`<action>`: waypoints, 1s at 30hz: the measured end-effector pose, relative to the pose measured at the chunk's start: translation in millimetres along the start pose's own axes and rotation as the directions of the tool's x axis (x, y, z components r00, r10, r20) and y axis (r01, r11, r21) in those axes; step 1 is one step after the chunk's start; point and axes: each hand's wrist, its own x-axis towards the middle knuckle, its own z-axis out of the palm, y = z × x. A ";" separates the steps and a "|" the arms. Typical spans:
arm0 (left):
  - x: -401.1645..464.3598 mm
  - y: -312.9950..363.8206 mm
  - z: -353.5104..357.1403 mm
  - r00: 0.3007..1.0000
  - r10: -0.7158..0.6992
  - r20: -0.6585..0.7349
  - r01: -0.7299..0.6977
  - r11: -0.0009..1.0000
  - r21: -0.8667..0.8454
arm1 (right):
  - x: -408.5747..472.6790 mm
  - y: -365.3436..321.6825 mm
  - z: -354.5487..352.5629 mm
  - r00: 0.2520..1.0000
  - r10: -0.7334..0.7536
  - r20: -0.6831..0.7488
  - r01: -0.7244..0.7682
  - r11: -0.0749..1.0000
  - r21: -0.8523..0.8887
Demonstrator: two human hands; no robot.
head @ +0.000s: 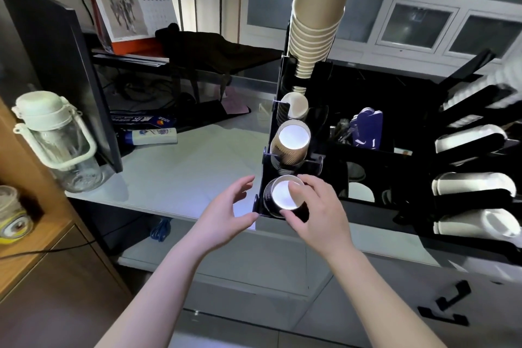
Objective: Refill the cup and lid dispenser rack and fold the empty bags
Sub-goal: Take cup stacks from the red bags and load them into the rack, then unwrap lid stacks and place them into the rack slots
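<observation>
A black dispenser rack [333, 133] stands on the pale counter. Its left column holds paper cups: a tall tan stack [316, 17] rising at the top, a small tan cup [295, 106], a ribbed brown stack [291, 147], and a dark stack [278, 196] in the lowest slot. My right hand [316, 206] grips the rim of that dark stack with thumb and fingers. My left hand [228, 216] hovers just left of it, fingers spread and holding nothing. White lids [474, 186] fill the slots on the rack's right side. No bags are visible.
A clear bottle with a pale green lid [53, 138] stands at the left counter end beside a dark monitor [56, 65]. A white tube [154, 135], a desk calendar [130, 5] and dark cloth [209, 48] lie behind. A wooden cabinet [42, 277] is at lower left.
</observation>
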 end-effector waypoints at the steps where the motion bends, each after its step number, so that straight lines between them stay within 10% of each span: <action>1: -0.9 0.7 0.2 1.000 0.009 -0.010 -0.009 1.000 0.008 | 1.0 -0.5 -0.3 1.000 0.012 0.001 -0.012 1.000 0.004; 16: -14.5 73.7 41.0 0.917 0.398 -0.034 -0.344 0.829 0.441 | -28.8 20.9 -48.3 0.988 0.137 0.067 -0.149 0.963 0.224; 30: -11.2 234.3 323.1 0.688 0.644 0.335 -0.723 0.569 0.393 | -208.3 185.4 -291.5 0.861 0.483 -0.161 -0.492 0.870 -0.022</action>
